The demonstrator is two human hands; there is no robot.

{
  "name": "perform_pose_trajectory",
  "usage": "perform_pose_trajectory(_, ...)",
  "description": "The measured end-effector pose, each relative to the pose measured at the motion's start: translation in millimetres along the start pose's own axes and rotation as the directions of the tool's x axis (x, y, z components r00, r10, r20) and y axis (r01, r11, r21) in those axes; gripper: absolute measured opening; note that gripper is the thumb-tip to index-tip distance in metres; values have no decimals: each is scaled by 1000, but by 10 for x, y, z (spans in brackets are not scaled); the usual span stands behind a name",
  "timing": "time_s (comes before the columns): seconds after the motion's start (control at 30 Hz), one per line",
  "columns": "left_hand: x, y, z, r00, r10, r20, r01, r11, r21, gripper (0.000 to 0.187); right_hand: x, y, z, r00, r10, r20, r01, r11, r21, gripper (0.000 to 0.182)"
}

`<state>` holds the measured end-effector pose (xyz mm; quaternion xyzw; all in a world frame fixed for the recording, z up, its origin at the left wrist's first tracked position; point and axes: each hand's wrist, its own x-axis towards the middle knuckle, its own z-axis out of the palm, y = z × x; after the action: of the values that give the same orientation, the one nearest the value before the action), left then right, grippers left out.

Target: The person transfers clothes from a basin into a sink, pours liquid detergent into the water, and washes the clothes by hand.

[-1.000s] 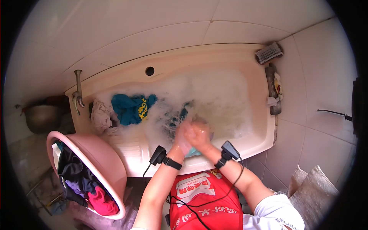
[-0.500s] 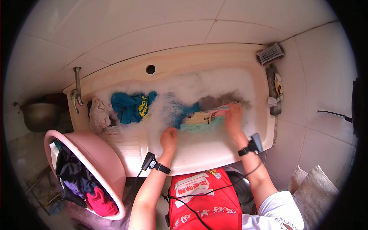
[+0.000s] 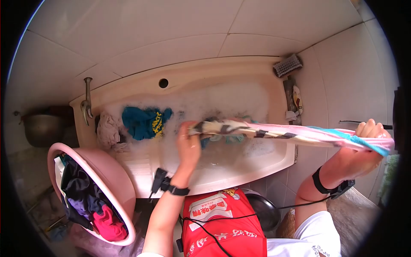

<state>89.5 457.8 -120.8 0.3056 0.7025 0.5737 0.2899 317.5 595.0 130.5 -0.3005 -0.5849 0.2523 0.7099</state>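
Note:
A long wet garment, cream with black patches, pink and turquoise, is stretched and twisted above the foamy water. My left hand is closed round its left end, over the middle of the washing sink. At its other end my right hand clenches the pink and turquoise part, raised beyond the sink's right side. Beneath the stretched garment, teal and pale green cloth shows in the suds. To the left, a blue garment with yellow print lies half in foam beside a pale pink cloth.
A pink tub of dark and red clothes tilts against the sink's front left. The tap stands at the left rim. A scrubbing brush rests on the back right corner. A metal pot is left of the sink.
My right hand has pulled the garment out of the suds and swung it up to the right. My left hand has risen slightly and now grips its other end.

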Motion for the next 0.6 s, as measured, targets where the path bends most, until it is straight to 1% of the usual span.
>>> perform_pose_trajectory(0.07,-18,350,-275,990,-28,-138,3,984,-180,28,12,147,-176,993,-1,-119,-16,990,-141,23)
perform_pose_trajectory(0.1,-56,394,-399,990,-28,-139,4,985,-175,28,14,277,-448,996,84,1,-84,996,25,20)
perform_pose_trajectory(0.13,-117,414,-528,985,34,-167,-43,998,-55,28,-46,398,-416,996,89,-1,-89,996,26,20)
perform_pose_trajectory(0.17,-174,403,-636,978,99,-184,-88,994,66,29,-99,531,-336,971,110,-213,-130,988,-81,18)
perform_pose_trajectory(0.2,-219,361,-725,979,98,-180,-86,994,69,29,-183,658,-312,904,103,-415,-191,965,-177,18)
perform_pose_trajectory(0.23,-265,297,-802,985,173,22,-173,952,253,29,-273,867,-577,948,193,-252,-228,967,-118,18)
perform_pose_trajectory(0.27,-291,228,-833,951,205,230,-285,869,405,30,-368,1117,-877,961,268,-75,-273,960,-63,20)
perform_pose_trajectory(0.3,-309,129,-811,922,241,302,-359,823,440,29,-466,1325,-950,949,314,-5,-308,928,-207,20)
perform_pose_trajectory(0.33,-329,47,-800,925,236,299,-354,822,447,29,-588,1517,-970,929,367,57,-326,880,-347,21)
perform_pose_trajectory(0.4,-315,-139,-766,856,30,516,-359,754,550,31,-925,1862,-922,849,502,164,-346,763,-546,21)
perform_pose_trajectory(0.43,-318,-326,-806,826,-70,559,-337,734,590,42,-1102,2042,-894,747,621,237,-310,641,-703,21)
perform_pose_trajectory(0.47,-267,-427,-819,829,-69,555,-336,732,593,42,-1266,2198,-849,624,732,274,-230,507,-831,23)
perform_pose_trajectory(0.5,-179,-502,-816,878,-9,479,-364,638,679,50,-1432,2273,-769,649,616,446,88,521,-849,28)
perform_pose_trajectory(0.53,-87,-539,-821,913,60,403,-371,534,760,59,-1611,2316,-660,606,503,616,397,480,-782,35)
perform_pose_trajectory(0.6,189,-484,-811,969,-22,244,-214,406,889,85,-1962,2380,-454,529,600,599,380,464,-800,56)
